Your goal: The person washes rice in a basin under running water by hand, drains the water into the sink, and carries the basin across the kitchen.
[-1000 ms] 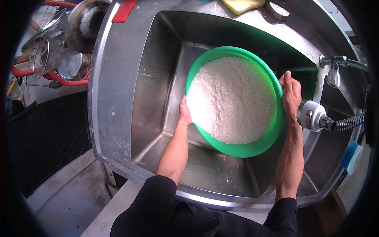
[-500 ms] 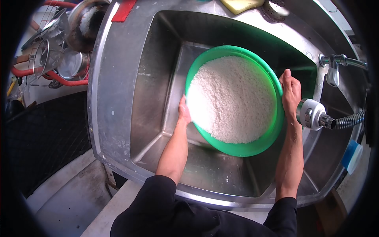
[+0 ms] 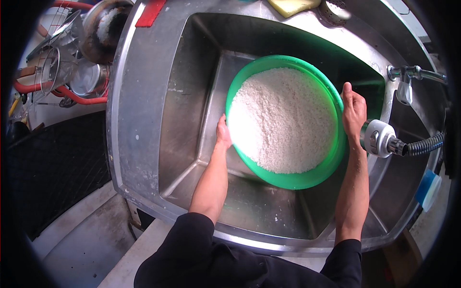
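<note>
A round green basin [image 3: 293, 181] holds a broad heap of white grains [image 3: 283, 120], which look like rice. It is inside the steel sink [image 3: 182, 110], between my hands. My left hand [image 3: 223, 132] grips the basin's left side, its fingers partly hidden under the wall. On the right side my right hand [image 3: 354, 110] holds the basin too, thumb up near the rim and the other fingers curled beside it. Bright light washes out the left part of the grains.
A white spray head [image 3: 378, 138] on a metal hose is right beside my right wrist. The tap [image 3: 406, 91] stands behind it. A yellow sponge [image 3: 294, 6], a metal strainer [image 3: 335, 12] and a red cloth [image 3: 151, 13] lie along the far rim. Pans [image 3: 103, 29] are at the upper left.
The green basin and both hands have shifted very slightly toward the far side of the sink. My grip looks the same.
</note>
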Demonstrator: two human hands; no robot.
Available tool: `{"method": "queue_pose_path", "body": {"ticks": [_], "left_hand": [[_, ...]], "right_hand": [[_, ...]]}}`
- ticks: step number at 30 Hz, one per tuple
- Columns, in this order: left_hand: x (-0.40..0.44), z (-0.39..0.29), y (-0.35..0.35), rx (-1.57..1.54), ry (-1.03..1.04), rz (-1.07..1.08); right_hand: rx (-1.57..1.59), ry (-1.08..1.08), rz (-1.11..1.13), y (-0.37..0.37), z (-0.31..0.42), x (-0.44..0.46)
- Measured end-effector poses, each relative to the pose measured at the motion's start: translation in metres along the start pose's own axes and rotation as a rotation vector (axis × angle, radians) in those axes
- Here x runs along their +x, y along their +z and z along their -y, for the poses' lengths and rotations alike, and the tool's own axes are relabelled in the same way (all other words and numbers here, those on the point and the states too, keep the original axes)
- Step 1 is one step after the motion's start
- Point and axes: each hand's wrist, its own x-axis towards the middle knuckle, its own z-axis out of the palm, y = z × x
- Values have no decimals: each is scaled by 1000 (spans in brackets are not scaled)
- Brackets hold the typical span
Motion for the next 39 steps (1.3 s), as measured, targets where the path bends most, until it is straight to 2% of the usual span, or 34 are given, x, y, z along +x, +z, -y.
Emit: {"method": "queue_pose_path", "body": {"ticks": [3, 15, 39], "left_hand": [[2, -2, -1, 85, 41, -27], [2, 1, 0, -50, -16, 50], [-3, 6, 0, 29, 28, 14]], "right_hand": [[-27, -1, -16, 0, 2, 0], [117, -1, -19, 3, -10, 3], [166, 22, 27, 2, -11, 4]]}}
